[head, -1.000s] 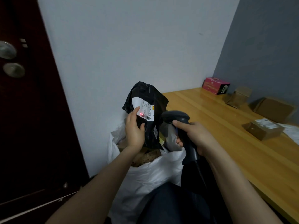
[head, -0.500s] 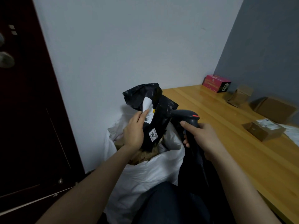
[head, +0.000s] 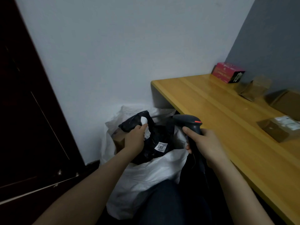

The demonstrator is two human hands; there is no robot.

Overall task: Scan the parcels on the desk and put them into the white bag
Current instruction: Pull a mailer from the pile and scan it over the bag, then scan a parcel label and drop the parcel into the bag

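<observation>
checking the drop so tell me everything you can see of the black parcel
The black parcel is a soft, crinkled plastic mailer, lying partly down in the mouth of the white bag. A small white sticker reading 3087 faces up; a larger white label is crumpled near its top. The left hand grips its upper edge.

Black parcel crumpled, labelled, inside open white bag beside desk.
</observation>
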